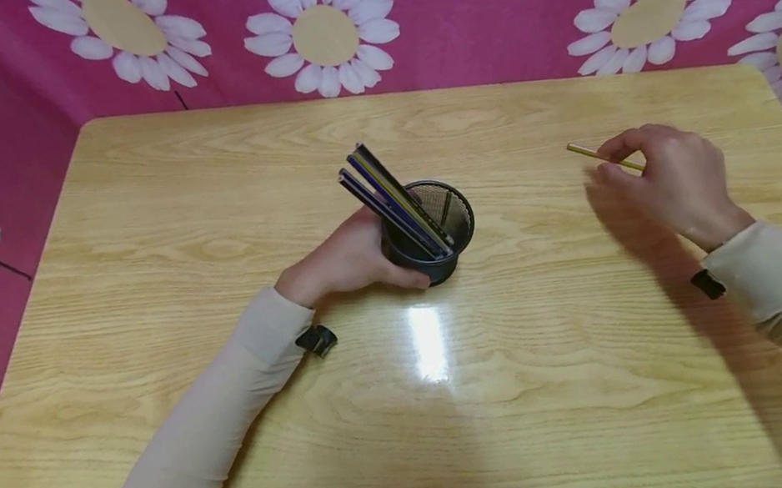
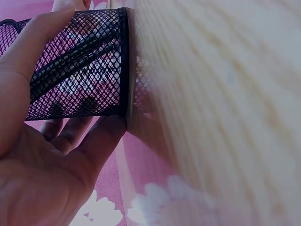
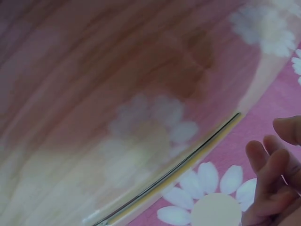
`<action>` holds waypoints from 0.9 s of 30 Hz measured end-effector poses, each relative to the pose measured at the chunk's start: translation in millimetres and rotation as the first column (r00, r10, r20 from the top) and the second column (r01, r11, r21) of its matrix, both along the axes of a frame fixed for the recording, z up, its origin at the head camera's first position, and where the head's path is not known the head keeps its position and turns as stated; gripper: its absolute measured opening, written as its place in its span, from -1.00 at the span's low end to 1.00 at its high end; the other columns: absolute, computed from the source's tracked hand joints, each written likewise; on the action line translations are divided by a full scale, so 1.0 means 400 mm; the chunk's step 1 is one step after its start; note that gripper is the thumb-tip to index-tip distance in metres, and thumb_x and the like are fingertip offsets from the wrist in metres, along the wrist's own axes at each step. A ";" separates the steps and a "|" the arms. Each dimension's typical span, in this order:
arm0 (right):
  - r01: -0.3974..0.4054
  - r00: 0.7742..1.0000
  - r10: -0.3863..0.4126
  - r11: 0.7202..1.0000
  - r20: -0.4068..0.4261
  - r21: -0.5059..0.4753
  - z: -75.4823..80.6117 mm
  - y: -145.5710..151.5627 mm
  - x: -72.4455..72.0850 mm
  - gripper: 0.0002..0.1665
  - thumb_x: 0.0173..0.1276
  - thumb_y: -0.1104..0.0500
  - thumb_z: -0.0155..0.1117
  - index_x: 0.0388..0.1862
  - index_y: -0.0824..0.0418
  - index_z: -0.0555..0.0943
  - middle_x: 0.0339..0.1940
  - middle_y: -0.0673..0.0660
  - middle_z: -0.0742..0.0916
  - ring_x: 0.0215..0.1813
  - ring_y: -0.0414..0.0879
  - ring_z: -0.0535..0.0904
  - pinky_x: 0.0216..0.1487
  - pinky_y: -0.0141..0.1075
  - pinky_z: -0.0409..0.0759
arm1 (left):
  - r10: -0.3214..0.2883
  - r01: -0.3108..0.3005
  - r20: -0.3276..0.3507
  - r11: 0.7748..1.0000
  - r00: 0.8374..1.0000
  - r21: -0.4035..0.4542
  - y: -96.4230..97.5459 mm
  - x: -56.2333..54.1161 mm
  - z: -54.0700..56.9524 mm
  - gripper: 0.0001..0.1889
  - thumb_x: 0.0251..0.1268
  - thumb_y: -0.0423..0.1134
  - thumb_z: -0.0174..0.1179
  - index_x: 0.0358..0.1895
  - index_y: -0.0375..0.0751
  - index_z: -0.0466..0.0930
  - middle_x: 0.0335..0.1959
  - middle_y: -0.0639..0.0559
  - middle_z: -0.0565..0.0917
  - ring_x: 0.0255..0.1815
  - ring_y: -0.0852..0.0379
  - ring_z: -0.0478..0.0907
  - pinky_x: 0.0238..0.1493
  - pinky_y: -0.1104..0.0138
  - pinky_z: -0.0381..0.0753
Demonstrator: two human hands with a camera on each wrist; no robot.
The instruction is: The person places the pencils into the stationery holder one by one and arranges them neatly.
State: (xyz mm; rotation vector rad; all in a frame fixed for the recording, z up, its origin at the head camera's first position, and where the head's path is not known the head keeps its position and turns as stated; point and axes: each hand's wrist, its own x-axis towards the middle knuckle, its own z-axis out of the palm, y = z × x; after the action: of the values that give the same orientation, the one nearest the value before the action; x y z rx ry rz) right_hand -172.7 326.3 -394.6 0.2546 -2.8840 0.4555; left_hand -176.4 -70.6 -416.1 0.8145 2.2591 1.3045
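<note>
In the head view, my left hand point(image 1: 358, 253) grips the side of a black wire-mesh pencil cup point(image 1: 458, 213), thumb in front. The left wrist view shows the fingers and thumb point(image 2: 33, 40) around the mesh point(image 2: 89, 89), with the base rim right at the tabletop. Several dark pencils point(image 1: 392, 201), some with yellow or blue stripes, lean leftward out of the cup. Off to the right, my right hand point(image 1: 679, 171) pinches a thin yellow pencil point(image 1: 580, 151) between thumb and index finger, over the table. In the right wrist view only fingertips point(image 3: 277, 162) show; the pencil is hidden.
Both hands are over a light wood-grain table point(image 1: 534, 391) with a bright light reflection near its middle. A pink cloth point(image 1: 476, 3) with large white daisies point(image 1: 325, 34) hangs behind the far edge and at the sides.
</note>
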 end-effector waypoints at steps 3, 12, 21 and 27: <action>0.001 1.000 -0.001 1.000 0.009 0.031 -0.008 0.012 -0.008 -0.68 0.35 0.03 0.47 -0.03 0.19 0.78 -0.07 0.28 0.80 -0.33 0.15 0.60 -0.48 -0.05 0.31 | 0.001 -0.001 0.003 1.000 1.000 -0.001 0.000 0.000 -0.001 0.07 -0.16 -0.16 0.72 0.52 -0.12 0.30 0.32 0.03 0.58 0.37 0.19 0.43 0.50 0.33 0.24; 0.015 0.998 -0.020 0.996 0.054 0.086 -0.016 0.037 -0.028 -0.68 0.38 0.06 0.43 -0.02 0.25 0.77 -0.05 0.35 0.77 -0.20 0.29 0.65 -0.45 0.10 0.39 | 0.002 -0.002 0.015 1.000 1.000 0.020 0.003 0.001 0.001 0.09 -0.16 -0.20 0.72 0.54 -0.14 0.29 0.34 -0.02 0.56 0.36 0.17 0.44 0.51 0.30 0.24; 0.024 0.997 -0.031 0.993 0.065 0.116 -0.029 0.061 -0.040 -0.75 0.37 0.11 0.40 -0.08 0.24 0.77 -0.16 0.30 0.76 -0.37 0.17 0.59 -0.51 0.04 0.35 | -0.005 0.004 0.023 1.000 1.000 0.031 0.003 0.001 0.001 0.08 -0.17 -0.21 0.72 0.53 -0.15 0.30 0.31 0.01 0.58 0.35 0.18 0.44 0.51 0.31 0.24; 0.023 0.996 -0.033 0.992 0.081 0.124 -0.032 0.070 -0.043 -0.80 0.37 0.14 0.38 -0.12 0.22 0.77 -0.19 0.26 0.77 -0.35 0.16 0.60 -0.50 0.02 0.36 | -0.007 0.006 0.025 1.000 1.000 0.023 0.001 0.000 0.001 0.08 -0.17 -0.21 0.72 0.52 -0.17 0.30 0.31 0.00 0.58 0.37 0.16 0.44 0.52 0.27 0.24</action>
State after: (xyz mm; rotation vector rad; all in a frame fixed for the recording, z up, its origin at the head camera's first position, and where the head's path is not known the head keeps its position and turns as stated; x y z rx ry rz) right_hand -189.9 354.3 -407.2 0.2193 -2.9974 0.2899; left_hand -176.4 -70.3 -415.9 0.8086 2.2240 1.3330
